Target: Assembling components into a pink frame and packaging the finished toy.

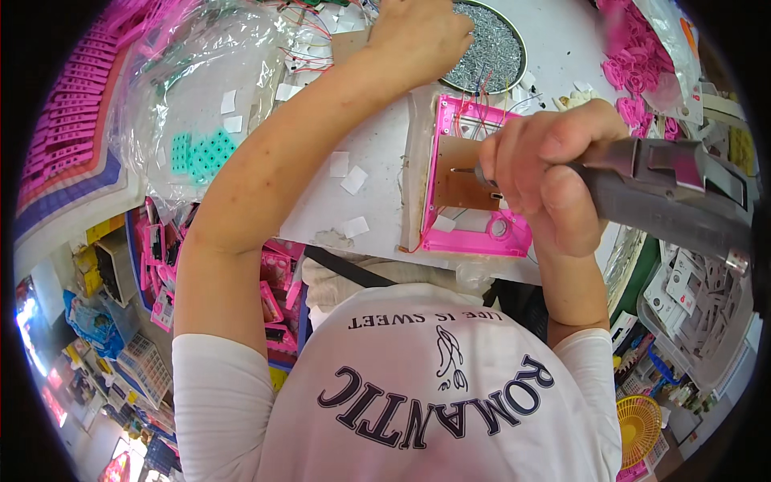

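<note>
In my right hand (554,165) is a grey and black power screwdriver (666,181), my fingers wrapped round its front end. Its thin bit points left, over a brown board (462,165) set in a pink plastic frame (442,229). Red and blue wires come out of the frame's far end. My left hand (422,36) reaches far forward to the near left rim of a round tin (524,56) full of small silver screws (490,48). Its fingers are curled together, and whatever they hold is hidden.
Clear plastic with turquoise pieces (201,157) lies to the left, beside stacked pink parts (72,120). White paper squares (353,181) are scattered over the white table (313,213). Pink parts (638,60) heap at the far right. A bin of grey parts (699,309) stands lower right.
</note>
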A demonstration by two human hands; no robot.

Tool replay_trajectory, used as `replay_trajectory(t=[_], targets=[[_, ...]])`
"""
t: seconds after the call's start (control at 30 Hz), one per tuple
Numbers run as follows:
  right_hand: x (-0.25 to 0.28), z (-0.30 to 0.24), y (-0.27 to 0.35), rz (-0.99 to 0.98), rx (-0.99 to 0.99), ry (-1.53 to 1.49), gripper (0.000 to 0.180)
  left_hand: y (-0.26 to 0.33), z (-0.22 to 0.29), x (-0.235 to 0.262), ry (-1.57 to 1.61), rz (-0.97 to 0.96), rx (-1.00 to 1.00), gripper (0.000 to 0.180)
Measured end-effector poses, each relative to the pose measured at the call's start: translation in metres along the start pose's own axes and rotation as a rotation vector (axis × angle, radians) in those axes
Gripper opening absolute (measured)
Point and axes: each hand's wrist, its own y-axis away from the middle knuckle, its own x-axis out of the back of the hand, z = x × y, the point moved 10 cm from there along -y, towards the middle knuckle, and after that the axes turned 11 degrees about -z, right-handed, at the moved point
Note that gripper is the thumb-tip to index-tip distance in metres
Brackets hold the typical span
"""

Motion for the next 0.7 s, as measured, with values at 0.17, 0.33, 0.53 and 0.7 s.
replay_trajectory(t=[0.17, 0.33, 0.53, 0.7], targets=[[0.001, 0.007, -0.008, -0.015, 0.028, 0.052, 0.019, 0.0, 0.001, 0.002, 0.038, 0.046, -0.033, 0.026], [0.0, 0.015, -0.011, -0.041, 0.007, 0.203, 0.019, 0.031, -0.005, 0.046, 0.275, 0.201, 0.031, 0.02], [-0.012, 0.018, -0.017, -0.082, 0.005, 0.376, 0.022, 0.095, 0.004, 0.053, 0.505, 0.1, 0.045, 0.012], [-0.005, 0.01, -0.017, -0.032, 0.043, 0.222, 0.02, 0.132, 0.02, 0.047, 0.576, 0.149, 0.041, 0.007]])
